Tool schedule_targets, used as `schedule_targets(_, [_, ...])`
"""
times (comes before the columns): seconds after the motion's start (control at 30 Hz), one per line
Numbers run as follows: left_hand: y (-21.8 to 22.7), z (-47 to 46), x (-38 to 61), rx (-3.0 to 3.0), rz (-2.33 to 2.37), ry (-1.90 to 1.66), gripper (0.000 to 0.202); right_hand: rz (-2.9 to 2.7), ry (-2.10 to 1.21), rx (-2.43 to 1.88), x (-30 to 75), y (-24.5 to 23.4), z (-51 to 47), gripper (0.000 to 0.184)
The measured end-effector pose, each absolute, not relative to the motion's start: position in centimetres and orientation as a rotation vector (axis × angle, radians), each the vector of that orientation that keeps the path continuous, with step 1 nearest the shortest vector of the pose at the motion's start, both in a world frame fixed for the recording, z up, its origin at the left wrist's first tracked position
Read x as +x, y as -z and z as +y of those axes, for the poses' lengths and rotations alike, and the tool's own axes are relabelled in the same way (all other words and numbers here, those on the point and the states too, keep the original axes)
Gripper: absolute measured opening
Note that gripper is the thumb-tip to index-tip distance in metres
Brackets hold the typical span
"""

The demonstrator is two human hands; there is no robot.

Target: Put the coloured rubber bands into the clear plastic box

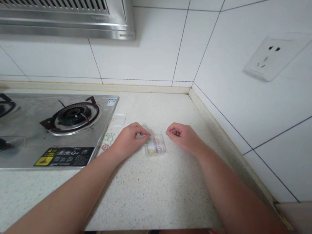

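Observation:
A small clear plastic box with compartments lies on the speckled countertop between my hands. Thin coloured loops, reddish, purple and yellow, show inside it. My left hand reaches over the box's left edge, thumb and forefinger pinched together at its upper left compartment, where a bit of green shows. Whatever is in that pinch is too small to make out. Just right of the box, my right hand hovers with its fingers curled closed; I cannot see what they hold, if anything. Green loops and red loops lie left of my left hand.
A steel gas hob with two burners takes up the left side. Beside it lies a flat clear plastic piece. A range hood hangs above. White tiled walls meet at the corner, with a socket on the right.

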State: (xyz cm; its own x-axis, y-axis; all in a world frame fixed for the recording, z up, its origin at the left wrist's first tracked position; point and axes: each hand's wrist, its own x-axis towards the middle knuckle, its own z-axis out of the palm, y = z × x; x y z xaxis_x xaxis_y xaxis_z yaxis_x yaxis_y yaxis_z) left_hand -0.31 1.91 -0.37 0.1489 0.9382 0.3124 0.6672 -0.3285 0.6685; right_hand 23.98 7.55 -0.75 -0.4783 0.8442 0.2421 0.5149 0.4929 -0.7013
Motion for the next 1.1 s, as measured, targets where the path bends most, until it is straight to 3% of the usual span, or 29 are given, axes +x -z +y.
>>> schedule_targets(0.47, [-3.0,-2.3,0.8,2.670,1.337,-1.200,0.018,-2.032,-0.621,-1.128,24.9,0.5,8.0,0.020])
schedule_targets(0.67, [-5.0,-8.3,1.9,2.988,1.019,-0.721,0.022,-1.953,-0.505,-1.155,25.7,0.1,6.6,0.018])
schedule_targets(0.77, [-3.8,-10.9,0.2,2.899,1.050,-0.599,0.020,-1.975,-0.505,-1.152,25.6,0.5,5.8,0.019])
schedule_targets(0.9, [-0.5,-15.7,-3.4,2.790,1.153,-0.803,0.014,-2.009,-0.515,-1.156,25.2,0.6,5.5,0.019])
schedule_targets(1.03, [3.5,-21.8,-6.9,2.773,1.212,-1.145,0.022,-2.011,-0.525,-1.169,24.8,-1.9,4.1,0.020])
schedule_targets(1.1, [5.2,-24.1,-8.6,2.731,1.228,-1.062,0.022,-2.027,-0.555,-1.157,25.2,-3.3,1.5,0.019])
